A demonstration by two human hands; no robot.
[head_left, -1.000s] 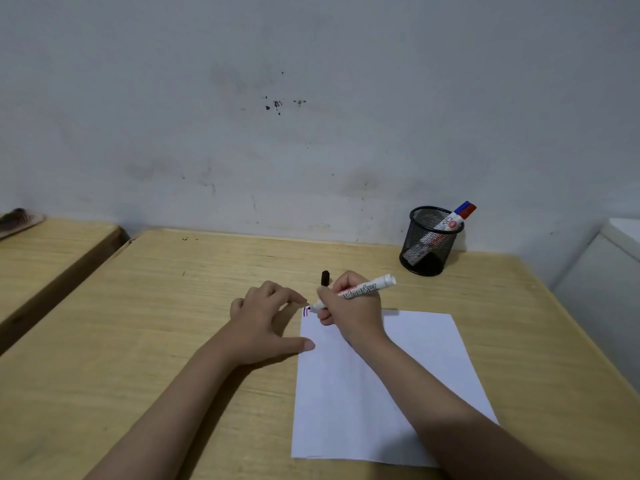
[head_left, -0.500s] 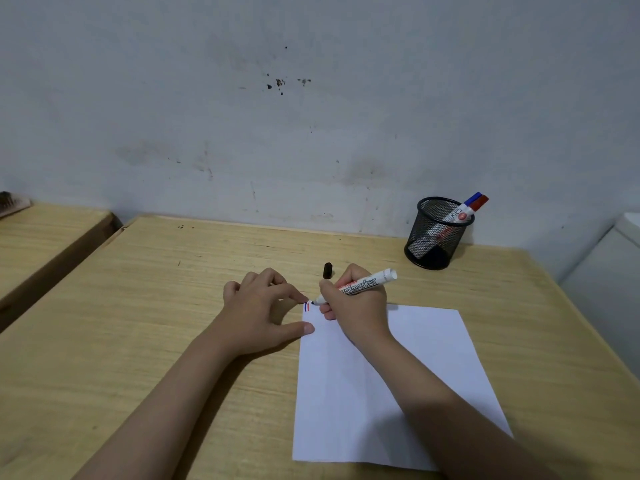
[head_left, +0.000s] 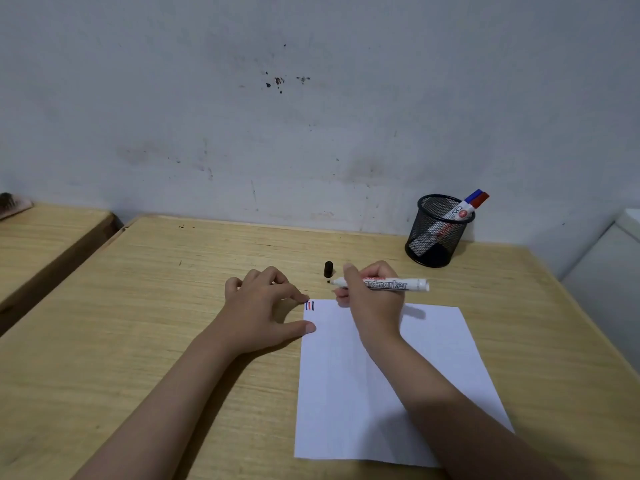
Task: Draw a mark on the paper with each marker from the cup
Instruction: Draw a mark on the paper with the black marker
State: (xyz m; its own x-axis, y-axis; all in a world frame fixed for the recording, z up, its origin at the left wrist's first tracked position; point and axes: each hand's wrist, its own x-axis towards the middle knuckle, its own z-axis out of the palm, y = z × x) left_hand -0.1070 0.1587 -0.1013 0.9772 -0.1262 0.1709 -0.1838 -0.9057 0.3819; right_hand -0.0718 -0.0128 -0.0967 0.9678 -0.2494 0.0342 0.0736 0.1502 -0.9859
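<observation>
**Uncapped marker held above the paper's top edge**

Head view: the right hand gripped a white-barrelled whiteboard marker, fingers wrapped round the barrel. It lay nearly level, its dark tip pointing to 9 o'clock and clear of the sheet. The black print on the barrel read "ard marker"; the start of the word was hidden by the fingers. Its small black cap stood on the pale wooden tabletop, just at 11 o'clock from the tip.

The white sheet of paper lay below the hand. In its top left corner sat three short marks, red, blue and black, side by side. The left hand rested at 9 o'clock from those marks, fingers loosely curled and holding nothing, its thumb and forefinger touching the paper's left edge.

At 1 o'clock from the right hand, near the stained grey wall, stood a black wire-mesh cup. Two capped markers leaned in it, one blue-capped, one red-capped; their label was too small to read. A second wooden surface lay at 9 o'clock, a white unit at 3 o'clock.
</observation>
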